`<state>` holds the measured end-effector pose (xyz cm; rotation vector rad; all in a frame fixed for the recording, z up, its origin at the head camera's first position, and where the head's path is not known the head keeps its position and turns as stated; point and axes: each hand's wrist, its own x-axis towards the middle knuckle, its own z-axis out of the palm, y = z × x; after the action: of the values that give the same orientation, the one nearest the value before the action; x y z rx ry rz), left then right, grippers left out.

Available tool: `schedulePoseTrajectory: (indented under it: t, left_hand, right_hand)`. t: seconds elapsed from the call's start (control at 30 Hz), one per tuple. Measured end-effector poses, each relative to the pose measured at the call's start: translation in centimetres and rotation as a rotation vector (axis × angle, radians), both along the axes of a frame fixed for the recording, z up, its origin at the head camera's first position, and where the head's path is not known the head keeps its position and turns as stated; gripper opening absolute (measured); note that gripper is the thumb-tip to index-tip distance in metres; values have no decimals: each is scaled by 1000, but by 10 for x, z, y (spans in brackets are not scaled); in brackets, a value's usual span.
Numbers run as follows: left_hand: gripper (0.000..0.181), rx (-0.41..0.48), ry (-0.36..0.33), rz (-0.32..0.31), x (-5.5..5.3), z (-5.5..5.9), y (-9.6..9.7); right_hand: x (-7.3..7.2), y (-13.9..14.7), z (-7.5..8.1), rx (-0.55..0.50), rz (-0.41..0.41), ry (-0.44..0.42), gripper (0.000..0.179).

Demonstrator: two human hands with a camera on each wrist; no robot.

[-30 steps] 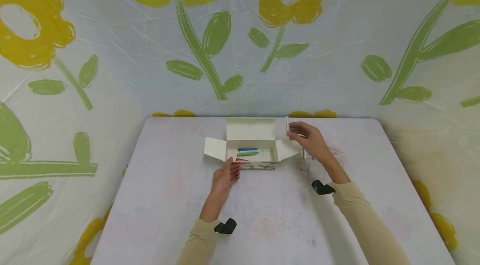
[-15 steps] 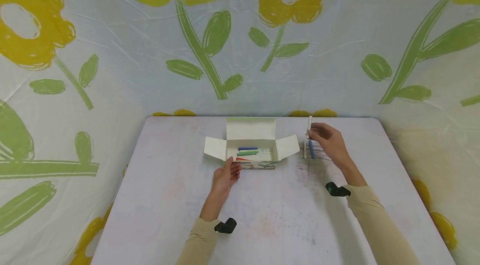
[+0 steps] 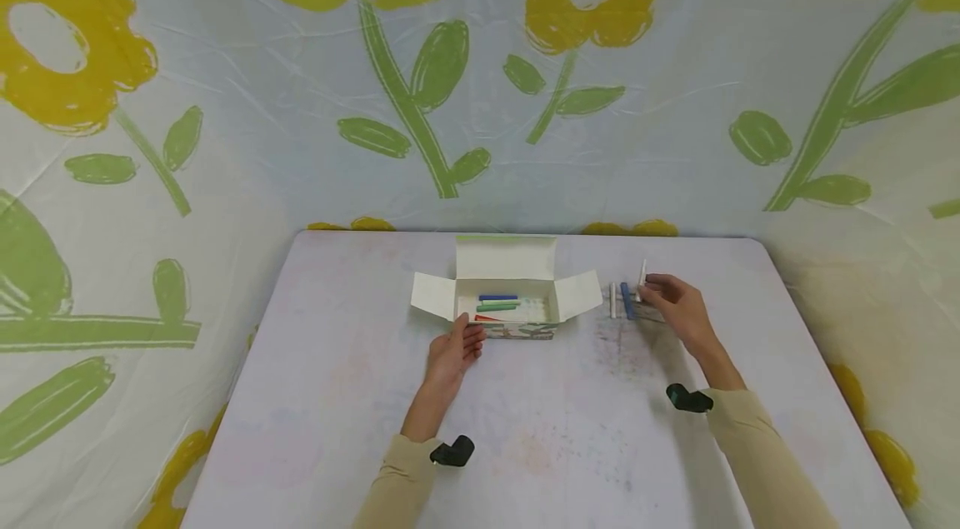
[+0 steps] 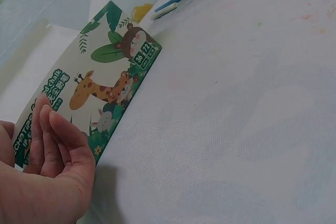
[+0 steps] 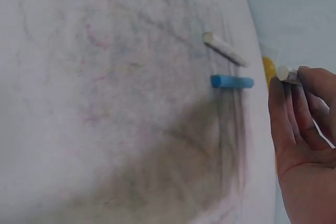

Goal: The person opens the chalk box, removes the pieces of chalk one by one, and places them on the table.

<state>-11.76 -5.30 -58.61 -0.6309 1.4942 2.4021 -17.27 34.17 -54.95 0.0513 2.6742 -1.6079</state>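
Note:
An open cardboard chalk box (image 3: 528,331), printed with animals, stands near the table's back. My left hand (image 3: 447,356) holds its front left corner, thumb over the rim and fingers along the printed front (image 4: 107,95). Inside lie a blue chalk stick (image 3: 498,297), green chalk sticks (image 3: 497,306) and a red one, partly hidden by the front wall. Right of the box, my right hand (image 3: 682,314) pinches a white chalk stick (image 3: 642,272) between thumb and fingertips, low over the table. Beside it a blue chalk stick (image 5: 233,82) and a pale one (image 5: 226,49) lie side by side.
The box's side flaps (image 3: 578,294) and tall back lid (image 3: 506,258) are spread open. Dark chalk smudges (image 3: 621,354) mark the white tabletop (image 3: 525,429). A flower-printed cloth (image 3: 300,121) rises behind the table's back edge.
My right hand has carried the white chalk stick rightward from beside the box's right flap, then lowered it to the right of the blue stick. My left hand stays on the box.

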Motion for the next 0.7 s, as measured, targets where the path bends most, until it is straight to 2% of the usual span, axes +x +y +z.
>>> schedulePoseTrajectory:
  t: [0.37,0.5,0.7]
  left_hand:
    - [52,-2,1,-6,0,1,-1]
    - [53,3,7,-12,0,1,-1]
    - [54,13,10,-19,1,1,-2]
  right_hand:
    - [3,4,-21,228,-59,-86,49]
    - [2,1,-22,296,-70,-54,40]
    - [2,-7,-15,328,-63,10,32]
